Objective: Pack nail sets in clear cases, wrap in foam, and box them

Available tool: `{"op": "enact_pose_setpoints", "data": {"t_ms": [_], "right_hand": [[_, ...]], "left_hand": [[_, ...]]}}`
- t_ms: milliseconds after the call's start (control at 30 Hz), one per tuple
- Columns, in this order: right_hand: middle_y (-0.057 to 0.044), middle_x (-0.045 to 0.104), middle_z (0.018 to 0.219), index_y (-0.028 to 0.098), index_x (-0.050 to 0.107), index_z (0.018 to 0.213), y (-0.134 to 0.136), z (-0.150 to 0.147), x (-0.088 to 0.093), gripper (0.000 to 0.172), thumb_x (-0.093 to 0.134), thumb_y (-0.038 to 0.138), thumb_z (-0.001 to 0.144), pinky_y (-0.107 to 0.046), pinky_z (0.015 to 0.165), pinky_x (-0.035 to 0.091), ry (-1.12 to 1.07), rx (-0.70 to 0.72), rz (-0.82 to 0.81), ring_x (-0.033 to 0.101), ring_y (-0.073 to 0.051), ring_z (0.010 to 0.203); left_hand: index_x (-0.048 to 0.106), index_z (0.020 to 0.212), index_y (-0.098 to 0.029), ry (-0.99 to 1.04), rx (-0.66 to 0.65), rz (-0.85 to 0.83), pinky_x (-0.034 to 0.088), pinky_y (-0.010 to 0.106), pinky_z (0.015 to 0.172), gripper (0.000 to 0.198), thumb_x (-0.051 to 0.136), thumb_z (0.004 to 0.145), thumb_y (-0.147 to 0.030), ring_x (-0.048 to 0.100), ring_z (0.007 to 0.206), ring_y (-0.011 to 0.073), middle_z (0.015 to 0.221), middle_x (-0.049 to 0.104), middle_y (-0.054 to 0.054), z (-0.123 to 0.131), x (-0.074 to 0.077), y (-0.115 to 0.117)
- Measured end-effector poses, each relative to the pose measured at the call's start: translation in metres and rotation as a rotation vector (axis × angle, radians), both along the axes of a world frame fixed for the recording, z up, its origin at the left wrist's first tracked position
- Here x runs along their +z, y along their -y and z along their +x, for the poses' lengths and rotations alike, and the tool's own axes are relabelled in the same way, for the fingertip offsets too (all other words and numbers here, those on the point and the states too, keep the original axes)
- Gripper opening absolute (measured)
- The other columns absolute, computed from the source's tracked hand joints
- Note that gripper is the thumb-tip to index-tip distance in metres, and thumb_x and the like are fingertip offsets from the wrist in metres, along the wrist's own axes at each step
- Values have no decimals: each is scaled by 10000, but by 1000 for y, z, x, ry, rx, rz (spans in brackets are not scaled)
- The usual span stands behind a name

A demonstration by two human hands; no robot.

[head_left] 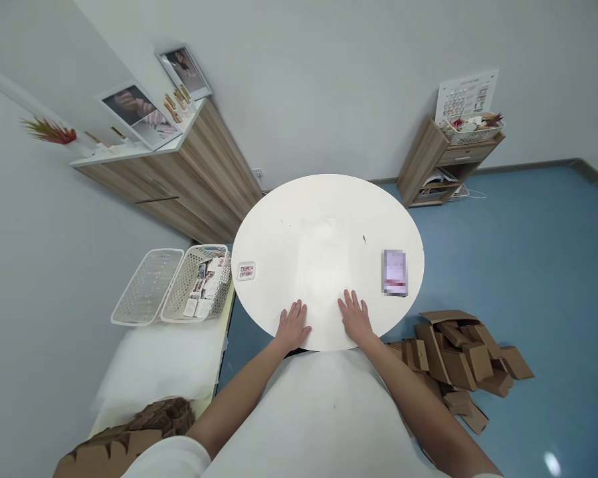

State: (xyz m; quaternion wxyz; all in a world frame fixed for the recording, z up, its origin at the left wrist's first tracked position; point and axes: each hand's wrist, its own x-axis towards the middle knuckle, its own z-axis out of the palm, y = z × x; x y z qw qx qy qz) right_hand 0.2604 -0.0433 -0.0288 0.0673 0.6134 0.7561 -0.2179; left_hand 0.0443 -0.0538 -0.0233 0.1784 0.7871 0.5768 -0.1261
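Note:
Both of my hands rest palm down near the front edge of a round white table (pixel 323 199). My left hand (pixel 292 326) lies flat with its fingers apart and holds nothing. Opposite it, my right hand (pixel 355 318) is also spread on the tabletop, holding nothing. A small white tray with dark red pieces (pixel 246 271) sits at the table's left side, away from my left hand. To the right of my right hand lies a flat, phone-like object (pixel 395 273) whose face is blurred out.
At left, a white basket (pixel 167 299) holds printed papers, beside a second white basket (pixel 147 287). Folded cardboard (pixel 129 438) lies at lower left. Brown boxes (pixel 461 362) are heaped on the floor at right. Behind stand a wooden cabinet (pixel 209 166) and a small shelf unit (pixel 426 159).

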Motion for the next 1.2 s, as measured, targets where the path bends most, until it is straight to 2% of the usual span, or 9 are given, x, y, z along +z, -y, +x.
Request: {"op": "enact_pose_setpoints", "data": {"t_ms": [100, 233, 333, 533, 700, 1000, 1100, 1200], "right_hand": [[-75, 49, 1467, 179, 278, 1332, 5, -2, -3, 563, 398, 143, 783, -462, 1041, 72, -18, -23, 22, -41, -236, 1338], [-63, 59, 1467, 185, 210, 1360, 9, -6, -8, 615, 423, 230, 785, -455, 1045, 87, -45, 37, -82, 4, -228, 1341], [-40, 2, 1468, 210, 135, 1378, 2, -5, -10, 680, 450, 230, 775, -451, 1047, 79, -33, 53, -112, -26, -212, 1340], [-50, -12, 1468, 200, 126, 1380, -12, -4, -6, 677, 448, 282, 789, -468, 1040, 65, -22, 61, -147, -28, -217, 1340], [-51, -22, 1468, 188, 120, 1380, -10, -9, -3, 683, 437, 281, 783, -482, 1033, 80, 7, 46, -159, -48, -220, 1338], [-93, 75, 1465, 170, 219, 1348, -10, -15, 6, 602, 430, 273, 794, -482, 1024, 105, 23, -3, -126, 28, -251, 1336], [-134, 91, 1457, 135, 263, 1321, -14, -24, 13, 568, 426, 281, 798, -461, 1016, 138, 29, -50, -95, 54, -269, 1332], [-140, 88, 1456, 133, 255, 1319, -25, -43, 23, 556, 407, 281, 806, -435, 1009, 173, 0, -68, -38, 69, -268, 1330]], "left_hand": [[158, 1367, -161, -16, 10, -22, 160, 509, 1016, 617, 336, 812, -362, 94, 1328, 270, 1447, 143, 119, 2, -1, 0], [114, 1376, -164, -28, 28, -71, 122, 543, 1014, 653, 340, 801, -375, 55, 1332, 274, 1455, 95, 114, 3, -2, -2], [100, 1378, -162, -37, 33, -115, 109, 552, 1012, 672, 352, 793, -375, 59, 1332, 273, 1456, 75, 115, 2, 1, -10], [109, 1377, -174, -55, 26, -160, 108, 543, 1014, 654, 339, 806, -394, 73, 1329, 278, 1458, 68, 107, -2, 4, -29], [110, 1378, -184, -57, 18, -150, 121, 524, 1020, 643, 335, 813, -392, 78, 1329, 275, 1461, 64, 96, -4, 1, -31], [165, 1364, -180, -24, -26, -79, 135, 520, 1023, 621, 370, 807, -363, 64, 1331, 273, 1456, 112, 104, -5, 1, -27], [196, 1354, -183, 32, -40, -21, 119, 510, 1034, 612, 403, 800, -340, 57, 1332, 267, 1454, 123, 104, -8, 2, -25], [167, 1360, -192, 130, 25, 22, 124, 492, 1041, 610, 389, 815, -351, 63, 1333, 253, 1460, 88, 100, -20, 3, -24]]}}
